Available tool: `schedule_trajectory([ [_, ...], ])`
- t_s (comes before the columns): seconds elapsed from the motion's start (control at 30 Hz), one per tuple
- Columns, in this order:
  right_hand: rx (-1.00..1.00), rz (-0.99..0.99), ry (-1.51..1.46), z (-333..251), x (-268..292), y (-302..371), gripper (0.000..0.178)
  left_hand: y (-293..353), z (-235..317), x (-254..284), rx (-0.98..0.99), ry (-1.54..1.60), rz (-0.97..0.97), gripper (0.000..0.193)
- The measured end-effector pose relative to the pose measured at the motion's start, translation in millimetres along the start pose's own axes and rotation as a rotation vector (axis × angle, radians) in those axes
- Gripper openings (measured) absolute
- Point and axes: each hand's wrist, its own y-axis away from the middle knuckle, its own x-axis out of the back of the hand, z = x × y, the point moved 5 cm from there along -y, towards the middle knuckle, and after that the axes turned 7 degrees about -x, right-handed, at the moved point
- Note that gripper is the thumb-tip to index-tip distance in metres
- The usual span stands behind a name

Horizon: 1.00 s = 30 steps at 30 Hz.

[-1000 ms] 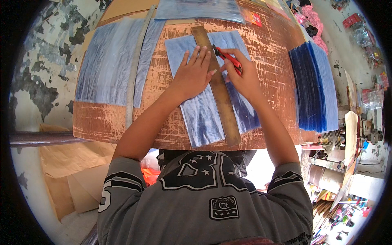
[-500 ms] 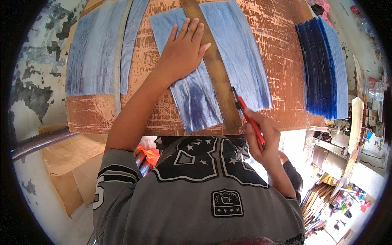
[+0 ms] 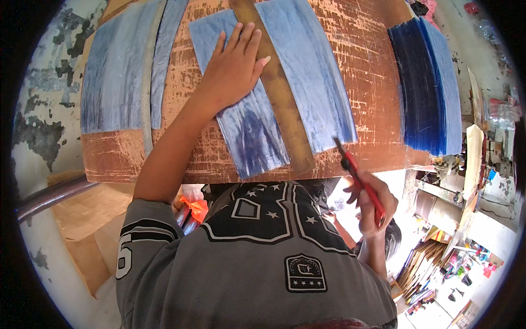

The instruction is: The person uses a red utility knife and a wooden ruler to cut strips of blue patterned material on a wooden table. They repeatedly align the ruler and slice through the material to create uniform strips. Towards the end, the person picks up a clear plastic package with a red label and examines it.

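Observation:
My left hand (image 3: 233,74) lies flat, fingers stretched, across a flat brown straightedge (image 3: 287,115) and the blue streaked sheet (image 3: 255,134) beneath it. To the strip's right more of the blue sheet (image 3: 315,74) shows; whether the two parts are joined under the strip is hidden. In my right hand (image 3: 372,200) is a red utility knife (image 3: 360,178) with a dark blade. Its tip points up and left, close to the sheet's near edge at the right; I cannot tell whether it touches.
A scratched brown board (image 3: 372,104) carries everything. At its left lies another blue sheet (image 3: 112,71) with a narrow grey strip (image 3: 149,77) over it. A thick stack of blue sheets (image 3: 424,88) stands at the right. A dark pipe (image 3: 55,198) runs beside the board's left corner.
My right hand has drawn the knife away from the brown strip, toward the right and nearer to me. My left hand stays flat on the strip and sheet.

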Motion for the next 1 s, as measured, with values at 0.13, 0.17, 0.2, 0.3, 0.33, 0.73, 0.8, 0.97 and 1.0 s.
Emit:
schedule_trajectory([
  [0.13, 0.030, -0.037, 0.002, -3, -19, -64, 0.035, 3, -2, -1, 0.015, 0.016, -0.004, 0.067],
  [0.17, 0.058, -0.055, 0.001, -10, -27, -85, 0.035, 3, -3, -1, 0.027, 0.037, -0.009, 0.067],
  [0.2, -0.005, -0.072, -0.069, -11, -37, -102, 0.035, 3, -3, 1, 0.028, 0.039, -0.015, 0.067],
  [0.3, -0.010, -0.136, -0.221, -12, -68, -166, 0.036, -1, 0, 4, 0.023, 0.059, -0.017, 0.068],
  [0.33, -0.009, -0.147, -0.210, -11, -75, -186, 0.037, -3, 1, 5, 0.013, 0.066, -0.008, 0.068],
  [0.73, 0.105, -0.184, -0.121, -21, -169, -314, 0.031, 2, 0, 3, 0.016, 0.076, 0.051, 0.067],
  [0.8, 0.123, -0.177, -0.104, -24, -173, -310, 0.030, 4, 1, 6, 0.018, 0.086, 0.065, 0.067],
  [0.97, 0.145, -0.165, -0.036, -25, -167, -303, 0.029, 2, 3, 8, 0.009, 0.078, 0.049, 0.068],
  [1.0, 0.162, -0.159, -0.024, -24, -165, -303, 0.029, 1, 3, 8, 0.012, 0.071, 0.038, 0.068],
])
